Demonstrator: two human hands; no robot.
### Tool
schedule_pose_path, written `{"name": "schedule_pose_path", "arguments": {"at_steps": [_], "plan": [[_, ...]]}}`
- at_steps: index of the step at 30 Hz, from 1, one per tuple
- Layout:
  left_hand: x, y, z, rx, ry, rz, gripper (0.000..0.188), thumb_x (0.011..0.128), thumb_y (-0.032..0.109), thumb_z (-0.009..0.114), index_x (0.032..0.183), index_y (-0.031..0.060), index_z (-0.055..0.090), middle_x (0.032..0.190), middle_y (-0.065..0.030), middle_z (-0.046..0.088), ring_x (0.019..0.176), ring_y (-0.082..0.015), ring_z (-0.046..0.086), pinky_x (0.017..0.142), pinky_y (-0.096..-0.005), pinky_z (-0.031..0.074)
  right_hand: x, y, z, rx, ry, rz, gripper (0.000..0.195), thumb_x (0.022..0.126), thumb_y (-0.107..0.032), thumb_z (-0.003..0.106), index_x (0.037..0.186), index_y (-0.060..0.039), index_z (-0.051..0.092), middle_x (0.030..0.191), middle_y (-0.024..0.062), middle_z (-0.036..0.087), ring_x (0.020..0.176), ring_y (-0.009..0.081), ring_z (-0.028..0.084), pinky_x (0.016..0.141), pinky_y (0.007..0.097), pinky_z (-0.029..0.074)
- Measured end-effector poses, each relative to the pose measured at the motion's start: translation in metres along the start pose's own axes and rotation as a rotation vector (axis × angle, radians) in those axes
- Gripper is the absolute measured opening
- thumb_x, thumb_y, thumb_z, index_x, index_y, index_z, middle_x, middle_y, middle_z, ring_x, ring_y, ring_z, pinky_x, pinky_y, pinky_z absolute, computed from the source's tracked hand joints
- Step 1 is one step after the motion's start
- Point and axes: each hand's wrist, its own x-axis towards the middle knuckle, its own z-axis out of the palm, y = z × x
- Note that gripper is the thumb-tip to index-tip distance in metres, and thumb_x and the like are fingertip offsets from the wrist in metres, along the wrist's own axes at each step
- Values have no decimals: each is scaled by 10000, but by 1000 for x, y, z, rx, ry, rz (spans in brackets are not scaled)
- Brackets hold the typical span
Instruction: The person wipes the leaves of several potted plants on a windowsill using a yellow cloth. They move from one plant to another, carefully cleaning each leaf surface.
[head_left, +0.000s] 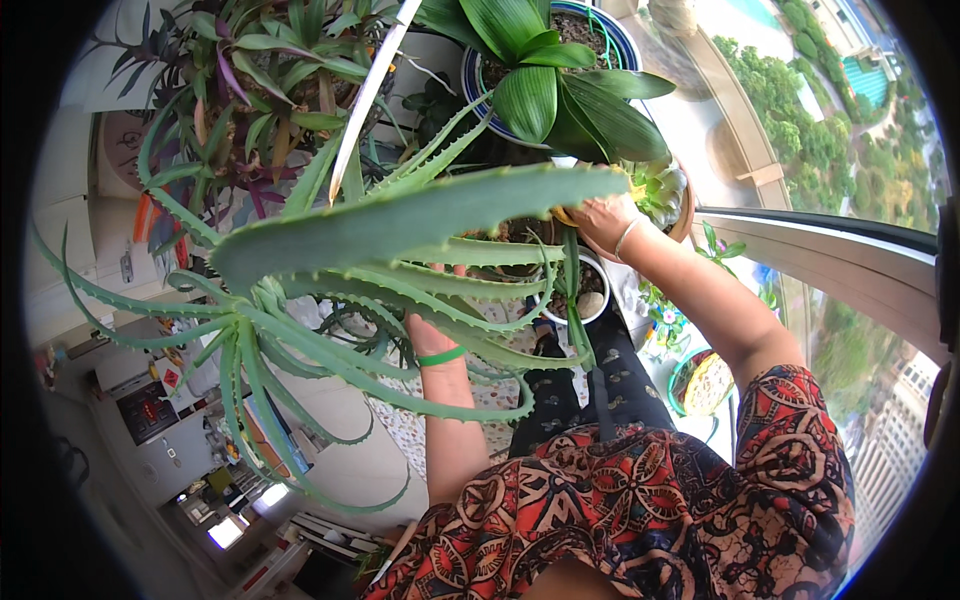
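A large aloe plant (247, 309) with long toothed leaves spreads before me, one thick leaf (420, 214) crossing close to the camera. My left hand (429, 335), below a green wristband, reaches up behind the leaves; they hide most of its fingers, so its hold cannot be told. Under the tip of the thick leaf is my right hand (606, 219), beyond a silver bracelet. Its fingers are bent beside a small yellow-orange thing (564, 217); whether they grip it is unclear. A pale green succulent (660, 191) grows just right of this hand.
A broad-leaved plant stands in a blue-rimmed pot (636, 45) at the top. Purple-green foliage (262, 82) fills the upper left. Below my right hand is a white pot (600, 319) with a stone in it. The window frame (825, 262) runs along the right, near a green-rimmed container (673, 382).
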Motion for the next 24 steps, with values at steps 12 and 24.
{"name": "schedule_pose_path", "arguments": {"at_steps": [12, 24], "plan": [[12, -11, -22, 67, -210, -43, 415, 981, 221, 410, 1331, -3, 415, 1302, -220, 491, 1194, -310, 511, 1056, -451, 389, -47, 0, -67, 884, 151, 263, 420, 613, 21, 646, 1031, -13, 614, 1129, 179, 520, 1038, 377, 539, 948, 387, 439], [-22, -28, -39, 126, -201, 132, 237, 906, 34, 560, 1142, 31, 554, 1048, -77, 647, 965, -178, 614, 855, -333, 496, -157, -61, -138, 1630, 8, 875, 414, 791, -16, 597, 1198, 12, 528, 1068, 74, 632, 953, 153, 612, 824, 305, 513]]}}
